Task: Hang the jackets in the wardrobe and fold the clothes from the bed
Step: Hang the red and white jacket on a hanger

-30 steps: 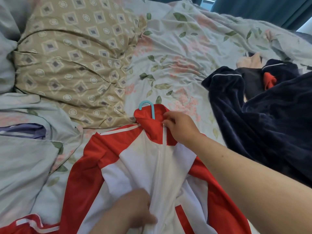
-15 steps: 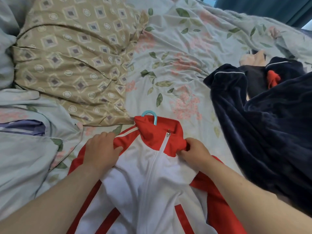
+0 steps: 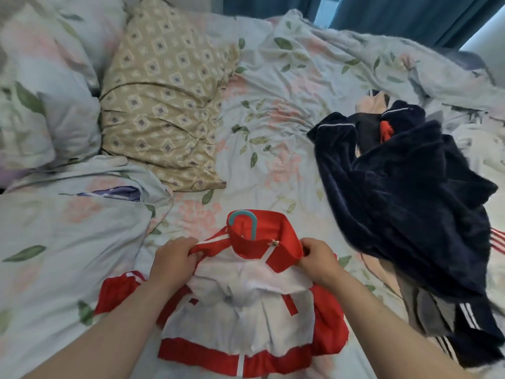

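Observation:
A red and white zip jacket hangs raised just above the bed in front of me, zipped to the collar. A teal hanger hook sticks up out of its red collar. My left hand grips the jacket's left shoulder. On the other side, my right hand pinches the right shoulder beside the collar. A dark navy plush garment with white piping lies heaped to the right, with something red showing near its top.
The bed has a floral sheet. A beige patterned pillow lies at the back, floral pillows at the left, a rumpled duvet at near left. Dark trousers with white stripes sit at the right edge. Teal curtains hang behind.
Both hands moved to the jacket's shoulders and lifted it off the bed, so its lower part now bunches up. The view has risen and widened.

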A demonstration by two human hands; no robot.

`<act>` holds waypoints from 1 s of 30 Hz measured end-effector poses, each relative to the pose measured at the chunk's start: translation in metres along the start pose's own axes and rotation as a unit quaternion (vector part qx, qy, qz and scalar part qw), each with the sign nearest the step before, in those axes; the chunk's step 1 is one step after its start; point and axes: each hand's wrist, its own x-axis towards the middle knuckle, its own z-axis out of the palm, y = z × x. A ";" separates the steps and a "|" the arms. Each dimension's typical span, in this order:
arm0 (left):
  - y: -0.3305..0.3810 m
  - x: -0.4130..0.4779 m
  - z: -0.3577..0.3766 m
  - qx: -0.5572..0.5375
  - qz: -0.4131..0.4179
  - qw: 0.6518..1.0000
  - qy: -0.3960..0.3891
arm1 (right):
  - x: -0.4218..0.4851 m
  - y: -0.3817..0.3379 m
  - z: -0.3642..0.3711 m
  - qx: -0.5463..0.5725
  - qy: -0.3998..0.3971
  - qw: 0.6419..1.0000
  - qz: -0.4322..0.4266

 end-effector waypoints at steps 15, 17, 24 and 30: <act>0.191 -0.116 -0.346 -0.090 0.225 0.950 0.196 | -0.252 -0.222 -0.272 -0.042 0.216 0.928 -0.300; 0.208 -0.136 -0.382 -0.088 0.250 0.934 0.238 | -0.288 -0.250 -0.294 -0.050 0.238 0.913 -0.328; 0.235 -0.205 -0.473 -0.145 0.298 0.900 0.284 | -0.375 -0.327 -0.335 -0.180 0.354 0.851 -0.344; 0.241 -0.247 -0.530 -0.194 0.364 0.858 0.306 | -0.430 -0.361 -0.364 -0.120 0.385 0.824 -0.398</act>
